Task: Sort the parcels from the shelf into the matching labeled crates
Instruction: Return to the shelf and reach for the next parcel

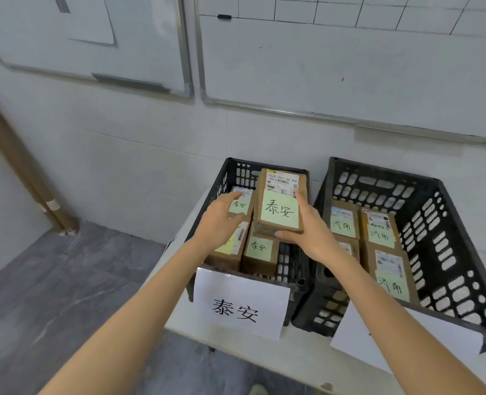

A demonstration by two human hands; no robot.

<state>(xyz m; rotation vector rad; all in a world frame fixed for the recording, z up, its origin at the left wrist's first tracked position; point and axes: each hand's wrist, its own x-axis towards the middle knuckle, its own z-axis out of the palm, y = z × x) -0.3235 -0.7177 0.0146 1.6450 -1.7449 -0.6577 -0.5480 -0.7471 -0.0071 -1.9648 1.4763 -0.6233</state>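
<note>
The white table (301, 357) carried two black slatted crates side by side against the wall. The left crate (244, 175) stood at the table's left edge, the right crate (449, 252) just beside it.

The step in hand looked like the placing of one parcel. The held parcel (280, 206) hung over the middle of the left crate, above those already packed there. The right hand (313, 235) gripped it, thumb curled under its near end and fingers along its right side. The left hand (221, 220) reached over the crate's left side with fingers straight and holding nothing. Whether it touched the boxes beneath could not be told.

The next move probably called for lowering the parcel flat onto the stack, or into the gap at the crate's near right corner, then letting go.

The parcel was a small brown cardboard box with a printed shipping slip at its far end. Its green note read 泰安, matching the paper label (240, 303) on the left crate's near wall. The packed parcels (260, 252) below bore the same note. Those in the right crate (389, 269) bore different characters.
</note>
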